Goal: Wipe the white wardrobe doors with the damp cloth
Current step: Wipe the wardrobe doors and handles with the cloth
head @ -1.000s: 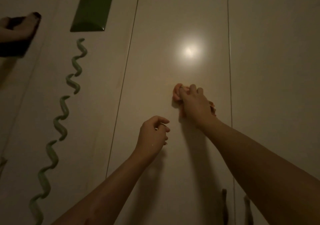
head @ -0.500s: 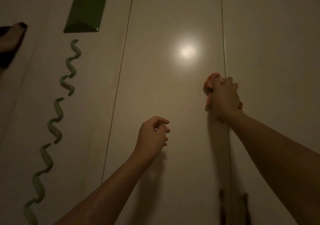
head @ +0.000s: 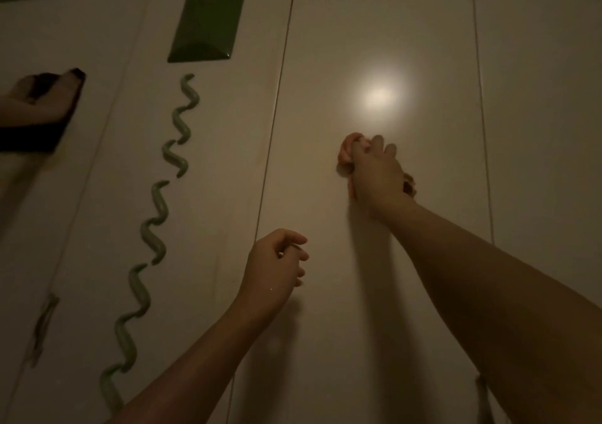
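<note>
The right hand [head: 378, 176] grips the bunched orange-pink cloth [head: 347, 150], fingers curled over it and the palm pressing it against the middle glossy white wardrobe door [head: 374, 309] — probably to keep the wad compact and bearing evenly on the panel. The cloth sits just below the bright light reflection [head: 379, 96], between two vertical door seams. It shows at the fingertips and again by the wrist, so its long axis seems to run diagonally, upper left to lower right. The left hand [head: 273, 267] is lower, fingers loosely curled on nothing — apparently idle; whether it touches the door is unclear.
</note>
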